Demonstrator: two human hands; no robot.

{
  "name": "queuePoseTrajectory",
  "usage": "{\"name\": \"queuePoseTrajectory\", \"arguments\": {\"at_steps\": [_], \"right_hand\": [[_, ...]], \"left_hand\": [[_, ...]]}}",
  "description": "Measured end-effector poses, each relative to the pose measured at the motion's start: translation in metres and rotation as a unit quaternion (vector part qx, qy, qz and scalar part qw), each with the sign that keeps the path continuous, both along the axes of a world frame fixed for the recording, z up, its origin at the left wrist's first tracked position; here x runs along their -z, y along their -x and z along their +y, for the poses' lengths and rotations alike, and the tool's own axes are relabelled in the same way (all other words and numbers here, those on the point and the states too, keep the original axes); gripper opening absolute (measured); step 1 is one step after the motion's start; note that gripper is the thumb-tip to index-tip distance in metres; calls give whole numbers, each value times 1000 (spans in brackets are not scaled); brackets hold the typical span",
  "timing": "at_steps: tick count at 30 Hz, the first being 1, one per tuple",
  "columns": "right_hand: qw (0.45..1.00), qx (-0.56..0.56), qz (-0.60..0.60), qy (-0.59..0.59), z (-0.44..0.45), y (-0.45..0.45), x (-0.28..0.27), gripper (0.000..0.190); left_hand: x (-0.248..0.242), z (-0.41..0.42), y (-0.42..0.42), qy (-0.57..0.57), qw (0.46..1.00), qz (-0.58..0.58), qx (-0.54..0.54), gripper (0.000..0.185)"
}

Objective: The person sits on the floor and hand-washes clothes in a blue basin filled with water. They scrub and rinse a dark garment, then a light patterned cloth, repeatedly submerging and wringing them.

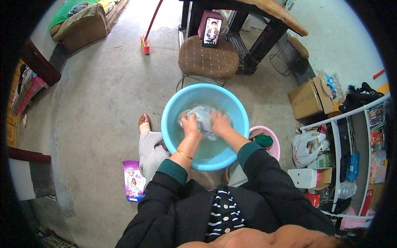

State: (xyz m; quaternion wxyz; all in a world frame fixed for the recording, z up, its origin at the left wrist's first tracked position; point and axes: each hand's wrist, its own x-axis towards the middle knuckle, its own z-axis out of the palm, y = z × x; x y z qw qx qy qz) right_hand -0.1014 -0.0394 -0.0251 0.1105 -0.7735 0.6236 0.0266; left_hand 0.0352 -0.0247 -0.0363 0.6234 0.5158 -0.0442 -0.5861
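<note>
A light blue plastic basin [165, 125] of cloudy water stands before me, between my legs. In it lies a wet, pale grey-white cloth [204, 121], bunched up and partly under water. My left hand [190, 125], with a gold bracelet on its wrist, grips the cloth's left side with curled fingers. At the cloth's right edge is my right hand [221, 124], its fingers blurred and partly in the water. How firmly they hold the cloth is hidden.
A pink basin [276, 145] with dark green cloth stands at right. A purple detergent bag [132, 183] lies left of my leg. Beyond the basin, a phone [212, 32] leans on a box atop a brown padded stool [207, 60]. A white-framed shelf [336, 155] stands right; a broom [145, 46] is farther off.
</note>
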Motion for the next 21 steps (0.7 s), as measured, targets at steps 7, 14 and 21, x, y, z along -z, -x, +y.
{"name": "queuePoseTrajectory", "arguments": {"at_steps": [7,14,21], "right_hand": [[996,87,4,-14,0,2,2,56],[906,108,-402,-73,11,-22,-33,34],[907,-22,-420,3,68,-61,-82,22]], "left_hand": [[9,9,4,-65,925,-342,155,48],[-9,7,11,-50,960,224,163,44],[-16,11,-15,26,907,330,259,28]]}}
